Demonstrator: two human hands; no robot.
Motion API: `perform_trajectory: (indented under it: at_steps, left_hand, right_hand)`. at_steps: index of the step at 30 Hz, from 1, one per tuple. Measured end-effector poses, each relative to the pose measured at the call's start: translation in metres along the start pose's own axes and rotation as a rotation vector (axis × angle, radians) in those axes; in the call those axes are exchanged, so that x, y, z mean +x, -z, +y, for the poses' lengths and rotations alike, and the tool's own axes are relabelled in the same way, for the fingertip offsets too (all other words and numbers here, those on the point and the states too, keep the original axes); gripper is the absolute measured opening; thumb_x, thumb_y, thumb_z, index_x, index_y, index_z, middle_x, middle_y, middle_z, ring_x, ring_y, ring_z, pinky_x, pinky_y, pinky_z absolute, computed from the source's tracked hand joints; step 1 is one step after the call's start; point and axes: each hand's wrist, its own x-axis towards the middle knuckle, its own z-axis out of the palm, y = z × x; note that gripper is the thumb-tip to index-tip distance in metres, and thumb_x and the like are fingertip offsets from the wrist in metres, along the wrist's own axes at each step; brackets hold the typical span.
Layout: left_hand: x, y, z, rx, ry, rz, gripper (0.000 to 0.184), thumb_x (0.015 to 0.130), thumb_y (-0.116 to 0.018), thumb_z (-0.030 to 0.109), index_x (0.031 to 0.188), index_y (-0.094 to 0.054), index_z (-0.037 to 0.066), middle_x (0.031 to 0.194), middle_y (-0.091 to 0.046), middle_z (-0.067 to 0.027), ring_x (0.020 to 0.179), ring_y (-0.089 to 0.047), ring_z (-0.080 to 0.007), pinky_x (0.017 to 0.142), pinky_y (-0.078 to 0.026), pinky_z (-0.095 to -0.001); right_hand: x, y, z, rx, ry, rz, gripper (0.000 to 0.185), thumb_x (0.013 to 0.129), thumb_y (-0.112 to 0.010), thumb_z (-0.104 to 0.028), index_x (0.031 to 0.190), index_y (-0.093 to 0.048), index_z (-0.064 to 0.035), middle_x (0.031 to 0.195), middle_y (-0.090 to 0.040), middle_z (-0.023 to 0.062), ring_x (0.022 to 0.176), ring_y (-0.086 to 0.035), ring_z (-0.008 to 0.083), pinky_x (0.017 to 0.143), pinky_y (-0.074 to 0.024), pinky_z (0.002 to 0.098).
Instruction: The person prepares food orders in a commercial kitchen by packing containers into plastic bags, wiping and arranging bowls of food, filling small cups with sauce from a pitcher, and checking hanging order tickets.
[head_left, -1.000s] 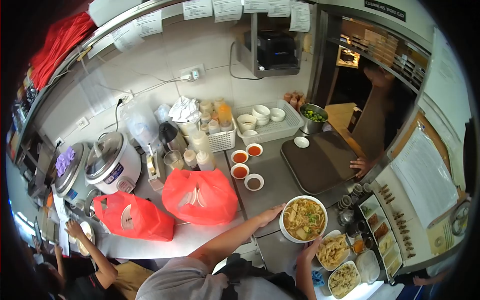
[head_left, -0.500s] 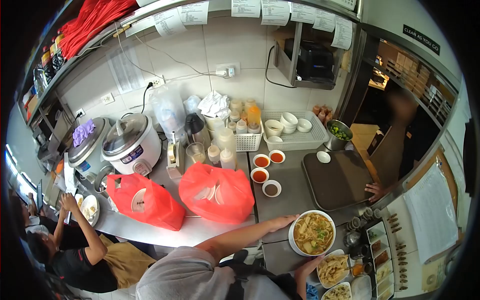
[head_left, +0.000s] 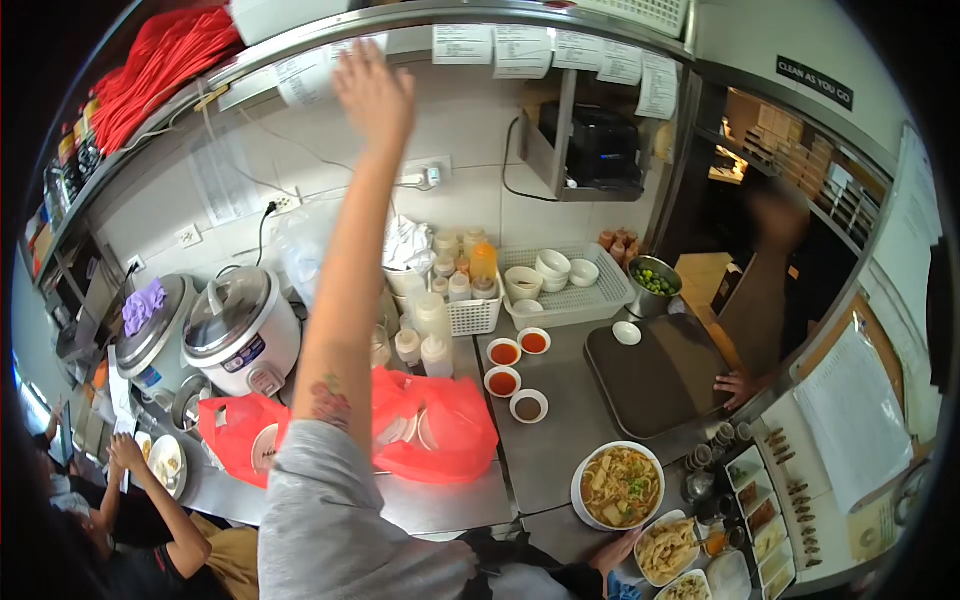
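Observation:
My left hand is raised high, fingers stretched out, in front of a paper order slip hanging from the shelf rail; whether it touches the slip I cannot tell. Low at the right, my right hand lies partly seen beside the near rim of a white bowl of noodle soup, fingers extended. The soup, topped with chopped greens, stands on the counter. Close to that hand are a bowl of pale, strip-like food and another filled dish.
Two red plastic bags with containers stand left of centre, by white rice cookers. Small sauce bowls sit near a dark tray. A person's hand rests at the pass window; other people are at left.
My left hand has left the soup bowl's left side and risen to the hanging slips. My right hand stays near the bowl. The whole view has shifted slightly.

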Motion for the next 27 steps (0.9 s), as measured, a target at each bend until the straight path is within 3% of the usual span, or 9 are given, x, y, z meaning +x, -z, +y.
perform_trajectory:
  at_steps: [4, 8, 10, 17, 20, 23, 27]
  left_hand:
    - [-0.006, -0.014, -0.009, 0.165, -0.111, -0.085, 0.069, 0.083, -0.050, 0.032, 0.140, -0.031, -0.001, 0.148, -0.028, -0.0140, 0.138, -0.024, -0.0317, 0.110, -0.016, -0.0523]
    - [-0.014, -0.018, 0.016, 0.127, -0.061, -0.121, 0.074, 0.082, -0.052, 0.036, 0.141, -0.029, 0.000, 0.147, -0.029, -0.0153, 0.134, -0.027, -0.0342, 0.108, -0.012, -0.0592]
    - [-0.012, -0.025, 0.024, 0.151, -0.083, -0.116, 0.073, 0.080, -0.053, 0.036, 0.140, -0.032, 0.000, 0.145, -0.031, -0.0151, 0.131, -0.031, -0.0335, 0.106, -0.015, -0.0593]
    - [0.005, -0.024, 0.035, -0.018, -0.102, -0.039, 0.065, 0.076, -0.057, 0.026, 0.134, -0.041, 0.001, 0.135, -0.043, -0.0117, 0.119, -0.041, -0.0294, 0.101, -0.023, -0.0529]
    - [0.011, -0.019, 0.026, -0.049, -0.108, -0.062, 0.064, 0.074, -0.059, 0.023, 0.134, -0.042, 0.006, 0.133, -0.044, -0.0098, 0.118, -0.042, -0.0293, 0.100, -0.023, -0.0512]
    - [0.015, -0.016, 0.019, -0.109, -0.146, -0.033, 0.063, 0.074, -0.061, 0.021, 0.134, -0.045, 0.022, 0.128, -0.047, -0.0075, 0.118, -0.042, -0.0280, 0.099, -0.024, -0.0511]
    - [0.016, -0.005, 0.017, 0.061, -0.273, -0.117, 0.066, 0.073, -0.064, 0.020, 0.134, -0.044, 0.035, 0.133, -0.043, -0.0126, 0.117, -0.042, -0.0309, 0.100, -0.025, -0.0491]
  right_hand:
    - [-0.005, -0.002, -0.010, 0.008, -0.009, 0.012, 0.060, 0.100, -0.031, -0.040, 0.138, -0.034, 0.0052, 0.144, -0.033, 0.0203, 0.133, -0.032, 0.0286, 0.109, -0.0225, 0.0333]
    - [0.001, -0.001, 0.002, 0.031, -0.002, 0.028, 0.058, 0.100, -0.034, -0.037, 0.136, -0.036, 0.0084, 0.141, -0.037, 0.0206, 0.130, -0.036, 0.0283, 0.109, -0.0231, 0.0332]
    - [-0.001, -0.002, -0.006, 0.053, 0.005, 0.034, 0.057, 0.100, -0.035, -0.035, 0.133, -0.038, 0.0104, 0.140, -0.038, 0.0243, 0.131, -0.036, 0.0311, 0.110, -0.0234, 0.0349]
    - [0.003, 0.002, 0.012, 0.153, -0.005, -0.006, 0.057, 0.100, -0.034, -0.035, 0.134, -0.036, 0.0101, 0.140, -0.039, 0.0221, 0.130, -0.037, 0.0289, 0.109, -0.0247, 0.0345]
    - [0.004, 0.000, 0.009, 0.237, -0.014, -0.027, 0.057, 0.100, -0.033, -0.035, 0.135, -0.034, 0.0099, 0.140, -0.038, 0.0213, 0.130, -0.036, 0.0276, 0.109, -0.0253, 0.0341]
    - [0.003, 0.000, 0.007, 0.246, -0.023, -0.025, 0.057, 0.101, -0.033, -0.035, 0.136, -0.033, 0.0096, 0.140, -0.037, 0.0210, 0.130, -0.036, 0.0271, 0.109, -0.0254, 0.0339]
    - [0.000, -0.001, -0.002, 0.221, -0.026, -0.025, 0.056, 0.101, -0.032, -0.035, 0.136, -0.033, 0.0092, 0.141, -0.037, 0.0212, 0.130, -0.035, 0.0278, 0.109, -0.0244, 0.0341]
